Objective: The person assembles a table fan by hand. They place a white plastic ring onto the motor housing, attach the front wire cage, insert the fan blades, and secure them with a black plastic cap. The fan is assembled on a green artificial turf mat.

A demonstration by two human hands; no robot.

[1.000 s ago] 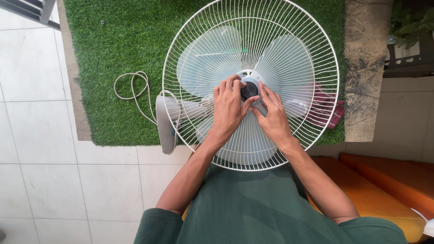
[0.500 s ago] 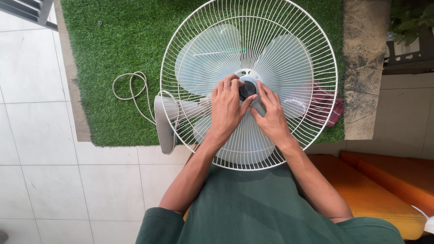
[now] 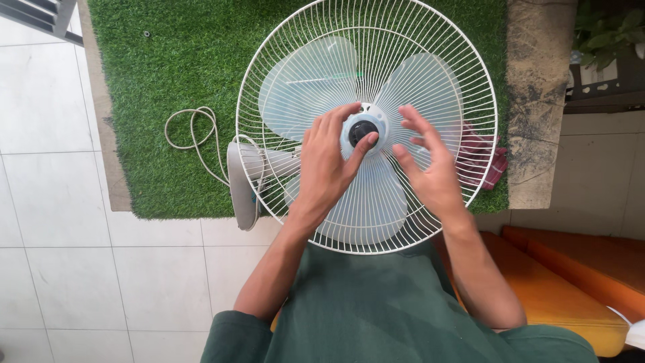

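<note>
Head view: a white wire fan guard (image 3: 430, 222) fills the middle of the scene, lying face up over three pale translucent blades (image 3: 306, 81), with a round black hub cap (image 3: 363, 129) at the centre.

The left hand (image 3: 326, 168) rests on the guard just left of the hub; its fingers (image 3: 336, 121) are loosely spread, and the thumb reaches up to the near right edge of the black cap, touching it or nearly so. The hand grips nothing.

The right hand (image 3: 430, 168) hovers to the right of the hub, apart from the cap, its fingers (image 3: 413, 117) splayed wide and empty, the palm turned toward the centre.

The fan's grey stand (image 3: 242, 181) sticks out from under the guard on the left, and a pale cord (image 3: 198, 134) lies coiled beside it on a green artificial grass mat (image 3: 175, 60). A dark red cloth (image 3: 484, 161) shows under the right rim of the guard.

White floor tiles (image 3: 54, 202) lie left of and nearer than the mat, a worn concrete strip (image 3: 537, 101) runs along its right side, and an orange cushion (image 3: 564, 282) sits near right beside the person's green shirt (image 3: 376, 309).
</note>
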